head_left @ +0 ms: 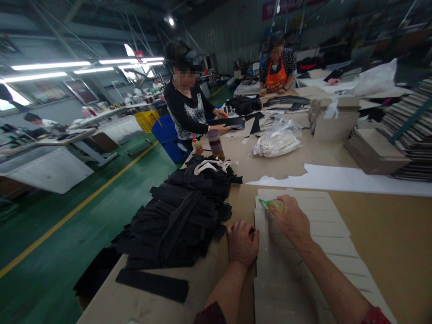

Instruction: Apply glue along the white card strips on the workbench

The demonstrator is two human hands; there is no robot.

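My right hand (pixel 293 219) is closed round a small glue bottle (pixel 275 205) with a green nozzle, held over the top left of a row of pale grey strips (pixel 324 225) laid side by side on the cardboard-covered table (pixel 388 234). My left hand (pixel 242 243) rests with fingers curled on the left edge of those strips, pressing them down. Just left of it lies a large heap of black strips (pixel 182 216).
One black strip (pixel 151 284) lies near the table's front edge. A co-worker (pixel 187 108) across the table handles black pieces; another person (pixel 277 67) sits farther back. A brown bottle (pixel 215 144), a plastic bag (pixel 275 143), white paper (pixel 337 177) and stacked boards (pixel 405 130) stand beyond.
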